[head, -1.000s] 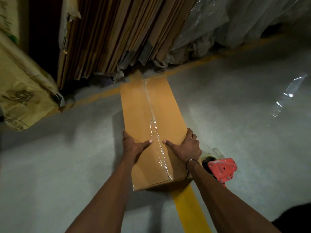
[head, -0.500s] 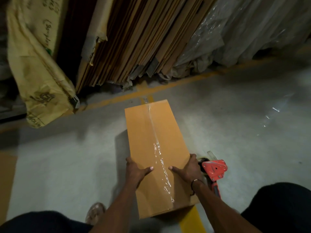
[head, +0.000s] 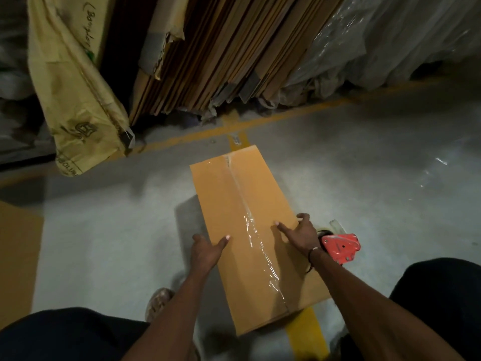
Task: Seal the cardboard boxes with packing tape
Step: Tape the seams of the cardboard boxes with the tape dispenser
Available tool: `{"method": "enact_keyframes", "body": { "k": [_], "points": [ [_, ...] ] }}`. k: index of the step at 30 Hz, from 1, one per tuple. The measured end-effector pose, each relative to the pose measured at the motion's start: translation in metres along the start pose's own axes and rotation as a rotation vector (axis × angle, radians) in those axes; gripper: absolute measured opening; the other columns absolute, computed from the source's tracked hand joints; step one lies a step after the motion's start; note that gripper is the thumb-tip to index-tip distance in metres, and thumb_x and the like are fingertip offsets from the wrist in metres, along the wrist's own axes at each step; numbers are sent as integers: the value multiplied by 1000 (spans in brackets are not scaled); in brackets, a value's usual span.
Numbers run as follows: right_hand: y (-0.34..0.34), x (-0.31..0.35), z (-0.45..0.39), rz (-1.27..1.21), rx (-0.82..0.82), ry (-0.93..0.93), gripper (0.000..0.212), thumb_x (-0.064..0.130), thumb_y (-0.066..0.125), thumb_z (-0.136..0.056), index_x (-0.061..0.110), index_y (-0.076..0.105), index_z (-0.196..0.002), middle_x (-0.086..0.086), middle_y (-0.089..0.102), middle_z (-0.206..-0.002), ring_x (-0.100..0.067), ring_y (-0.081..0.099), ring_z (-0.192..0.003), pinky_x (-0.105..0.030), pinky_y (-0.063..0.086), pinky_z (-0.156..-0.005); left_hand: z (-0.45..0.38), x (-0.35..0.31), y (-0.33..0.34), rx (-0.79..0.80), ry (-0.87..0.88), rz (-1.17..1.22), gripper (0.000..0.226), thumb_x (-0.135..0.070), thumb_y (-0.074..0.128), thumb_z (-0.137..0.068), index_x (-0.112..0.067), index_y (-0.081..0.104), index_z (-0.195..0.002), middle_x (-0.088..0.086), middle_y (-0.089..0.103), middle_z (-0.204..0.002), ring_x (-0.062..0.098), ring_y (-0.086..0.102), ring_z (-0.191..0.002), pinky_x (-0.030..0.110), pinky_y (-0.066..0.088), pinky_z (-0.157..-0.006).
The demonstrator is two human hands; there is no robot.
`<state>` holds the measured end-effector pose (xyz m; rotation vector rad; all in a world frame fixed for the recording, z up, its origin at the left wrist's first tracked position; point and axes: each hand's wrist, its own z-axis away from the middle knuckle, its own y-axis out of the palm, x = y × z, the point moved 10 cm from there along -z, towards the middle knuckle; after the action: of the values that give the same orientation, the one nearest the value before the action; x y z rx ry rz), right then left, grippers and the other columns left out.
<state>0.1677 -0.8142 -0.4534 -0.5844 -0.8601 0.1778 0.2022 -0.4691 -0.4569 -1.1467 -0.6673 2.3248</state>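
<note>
Fingers of both hands wrap the long edges of a closed cardboard box point(head: 235, 212) lying flat on the grey concrete floor point(head: 109, 230): the left hand point(head: 205, 250) grips the left edge with its thumb laid across the top, and the right hand point(head: 302, 234) grips the right edge the same way, thumb pointing inward toward the centre seam. A strip of clear packing tape point(head: 250, 225) runs the length of that seam — shiny and wrinkled at the near half. The box sits over a yellow floor line point(head: 305, 332). Just beside the right wrist, on the floor, rests a red tape dispenser point(head: 341, 246). Beyond the box, flattened cardboard sheets point(head: 208, 53) lean in a stack, a yellowish printed sack point(head: 75, 95) hangs to their left, and clear plastic wrapping point(head: 377, 40) is heaped at the right.
</note>
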Motion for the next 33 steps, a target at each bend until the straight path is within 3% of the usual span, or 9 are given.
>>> {"method": "enact_keyframes", "body": {
  "k": [2,5,8,10,13,17,23,28,33],
  "points": [
    [6,3,-11,-4,48,8,97,69,76,-78,22,34,-151,-15,52,-148,-35,53,-130,-40,45,-104,-2,5,10,53,-25,91,100,-62,84,-75,-6,33,-139,4,54,-122,34,60,-121,40,52,-97],
    [14,-4,-23,-27,133,62,96,70,73,-80,33,29,-157,-9,56,-141,-34,55,-129,-35,44,-101,-5,17,29,172,-51,236,116,-72,85,-60,-26,26,-149,-3,58,-129,29,63,-118,51,55,-100],
    [18,-10,-33,-56,190,59,109,87,72,-63,40,36,-155,8,56,-141,-26,56,-130,-38,45,-109,-7,15,35,174,-6,311,100,-56,88,-72,-27,33,-149,0,61,-136,27,64,-117,52,54,-101],
    [21,-21,-46,-78,209,26,117,96,70,-50,43,42,-151,9,62,-140,-21,60,-125,-41,48,-108,-6,6,33,162,29,352,94,-50,89,-73,-24,40,-149,0,63,-137,25,64,-119,48,53,-105],
    [13,-12,-35,-129,200,-7,107,93,69,-57,47,42,-150,10,63,-139,-20,62,-122,-45,50,-108,-1,-15,17,134,94,356,102,-61,85,-63,-27,44,-150,-3,65,-135,22,65,-119,48,52,-106],
    [-22,33,-9,-197,154,-122,101,92,63,-64,47,38,-151,11,58,-145,-21,59,-126,-52,48,-109,23,-78,-22,80,241,375,81,-41,84,-85,-29,39,-152,-6,61,-133,21,62,-116,42,51,-102],
    [-143,126,59,-306,11,-342,93,88,68,-68,47,42,-148,13,64,-137,-15,65,-118,-50,53,-105,104,-206,-92,15,502,421,83,-35,78,-92,-24,27,-156,-2,53,-134,20,58,-114,35,48,-91],
    [-272,201,173,-377,-95,-568,82,62,68,-88,39,29,-157,4,54,-146,-20,59,-125,-51,51,-106,207,-309,-139,7,677,434,84,-42,76,-92,-24,18,-150,5,46,-143,25,54,-120,42,48,-96],
    [-390,220,269,-389,-249,-636,91,79,67,-79,56,21,-154,4,49,-150,-24,57,-128,-58,50,-105,334,-397,-175,17,889,447,81,-39,75,-93,-19,19,-149,2,48,-129,24,56,-114,40,48,-97]
  ]
}}
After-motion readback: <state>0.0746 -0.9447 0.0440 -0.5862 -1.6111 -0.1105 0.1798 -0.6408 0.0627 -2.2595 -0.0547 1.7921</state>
